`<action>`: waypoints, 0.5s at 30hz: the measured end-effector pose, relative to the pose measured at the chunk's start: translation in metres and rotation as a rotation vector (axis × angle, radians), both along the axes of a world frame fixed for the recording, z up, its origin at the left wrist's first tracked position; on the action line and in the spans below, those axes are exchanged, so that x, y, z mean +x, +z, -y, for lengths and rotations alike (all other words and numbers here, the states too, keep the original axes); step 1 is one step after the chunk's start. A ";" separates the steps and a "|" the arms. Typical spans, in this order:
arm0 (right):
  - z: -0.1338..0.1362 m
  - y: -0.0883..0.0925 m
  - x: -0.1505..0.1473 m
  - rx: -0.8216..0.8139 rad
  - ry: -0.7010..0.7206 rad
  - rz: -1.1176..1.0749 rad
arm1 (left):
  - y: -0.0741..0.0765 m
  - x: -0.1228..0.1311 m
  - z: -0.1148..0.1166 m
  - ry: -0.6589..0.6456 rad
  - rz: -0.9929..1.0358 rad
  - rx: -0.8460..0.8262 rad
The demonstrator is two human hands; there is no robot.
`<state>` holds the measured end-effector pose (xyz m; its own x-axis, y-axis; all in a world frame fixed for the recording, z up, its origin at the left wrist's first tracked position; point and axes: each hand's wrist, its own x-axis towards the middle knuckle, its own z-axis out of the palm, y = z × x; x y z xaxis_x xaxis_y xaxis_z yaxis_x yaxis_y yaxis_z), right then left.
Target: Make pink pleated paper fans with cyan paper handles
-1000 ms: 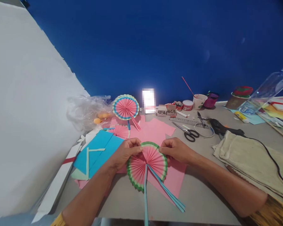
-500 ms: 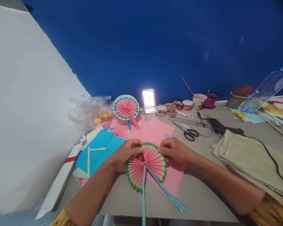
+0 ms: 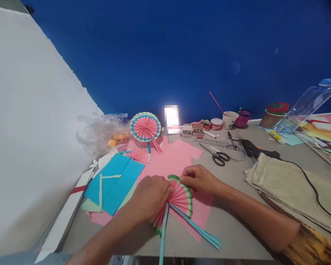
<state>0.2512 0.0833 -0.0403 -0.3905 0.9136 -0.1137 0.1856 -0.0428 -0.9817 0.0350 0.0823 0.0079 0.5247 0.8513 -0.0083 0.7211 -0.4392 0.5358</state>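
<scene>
A pleated pink paper fan (image 3: 180, 198) with a green scalloped rim lies on a pink sheet (image 3: 171, 162) near the table's front. Two light blue strip handles (image 3: 198, 232) run from its centre toward me. My left hand (image 3: 150, 197) covers the fan's left half, fingers curled over the pleats. My right hand (image 3: 198, 179) pinches the fan's upper right rim. A finished round fan (image 3: 145, 127) with a blue rim stands farther back, with a smaller folded pink fan (image 3: 139, 154) below it.
Blue paper sheets (image 3: 113, 182) lie left of the fan. Scissors (image 3: 216, 154), a ruler (image 3: 212, 141), a black glue gun (image 3: 255, 149) with cord, staple boxes (image 3: 192, 130) and cups (image 3: 229, 119) sit behind. Folded beige cloth (image 3: 287, 187) is at right, a plastic bag (image 3: 102, 132) at left.
My left hand has slid over the fan's left half, pressing it partly closed. The right hand shifted slightly left along the rim. The camera dipped a little.
</scene>
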 end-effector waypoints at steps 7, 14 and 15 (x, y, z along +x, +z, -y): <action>0.002 0.005 -0.003 -0.026 -0.012 -0.057 | 0.015 0.011 0.031 -0.216 -0.469 0.163; -0.002 0.018 0.013 0.251 -0.229 0.607 | 0.066 -0.072 -0.006 0.130 -0.504 0.244; -0.003 0.020 0.015 0.292 -0.241 0.754 | 0.075 -0.090 -0.016 0.193 -0.508 0.276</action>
